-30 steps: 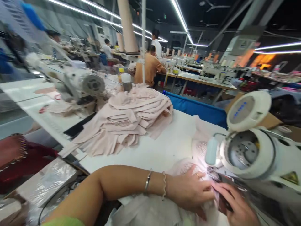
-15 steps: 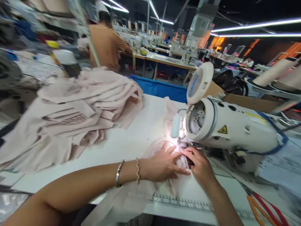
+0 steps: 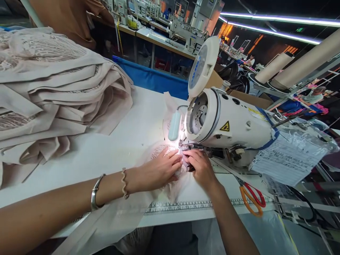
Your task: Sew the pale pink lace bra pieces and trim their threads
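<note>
A pale pink lace fabric piece [image 3: 158,150] lies under the lit needle area of a white sewing machine [image 3: 233,122]. Flat on the lace rests my left hand [image 3: 162,170], its fingers stretched toward the needle. At the right edge of the same piece, my right hand [image 3: 200,166] has thumb and fingertips closed on the fabric, just below the presser foot area. A small lamp [image 3: 174,126] shines down there, and the glare hides fine detail. Sheer fabric [image 3: 106,226] trails over the table's front edge.
A heap of pink fabric pieces [image 3: 71,81] covers the table's left. Orange-and-red-handled scissors [image 3: 252,198] lie at the right, near a printed ruler tape [image 3: 183,206]. Papers in plastic [image 3: 289,156] hang beyond the machine. A person in a brown top [image 3: 66,17] is at the back left.
The view has swung right and down, so everything sits further left and higher. My left fingers, spread before, now lie closer together on the lace. The right hand stays at the fabric edge.
</note>
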A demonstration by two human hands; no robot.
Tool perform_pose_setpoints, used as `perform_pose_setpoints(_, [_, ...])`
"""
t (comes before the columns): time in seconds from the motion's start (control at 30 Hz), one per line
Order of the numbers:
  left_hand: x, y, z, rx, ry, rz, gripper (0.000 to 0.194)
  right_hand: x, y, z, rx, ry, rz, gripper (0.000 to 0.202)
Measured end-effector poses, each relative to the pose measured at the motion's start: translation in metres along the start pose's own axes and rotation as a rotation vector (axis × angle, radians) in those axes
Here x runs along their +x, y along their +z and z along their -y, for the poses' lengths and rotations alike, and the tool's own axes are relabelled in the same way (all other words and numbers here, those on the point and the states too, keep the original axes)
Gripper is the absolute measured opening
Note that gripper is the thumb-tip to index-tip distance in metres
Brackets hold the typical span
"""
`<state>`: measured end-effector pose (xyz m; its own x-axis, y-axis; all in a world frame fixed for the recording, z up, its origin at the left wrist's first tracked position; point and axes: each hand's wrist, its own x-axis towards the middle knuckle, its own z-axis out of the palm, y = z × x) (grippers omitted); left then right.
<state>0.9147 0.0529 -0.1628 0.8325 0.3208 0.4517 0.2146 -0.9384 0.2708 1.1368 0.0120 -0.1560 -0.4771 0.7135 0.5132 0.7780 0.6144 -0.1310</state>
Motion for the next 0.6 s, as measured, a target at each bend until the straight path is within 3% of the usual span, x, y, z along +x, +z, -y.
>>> perform_pose_setpoints(0.27, [0.003,-0.007,0.014,-0.026,0.003,0.05,0.017,-0.002,0.001,-0.001,-0.004,0.013,0.014,0.035])
perform_pose_setpoints(0.6, [0.008,-0.017,0.04,-0.084,0.041,0.042,0.028,-0.001,0.002,0.002,-0.028,0.003,0.044,0.041])
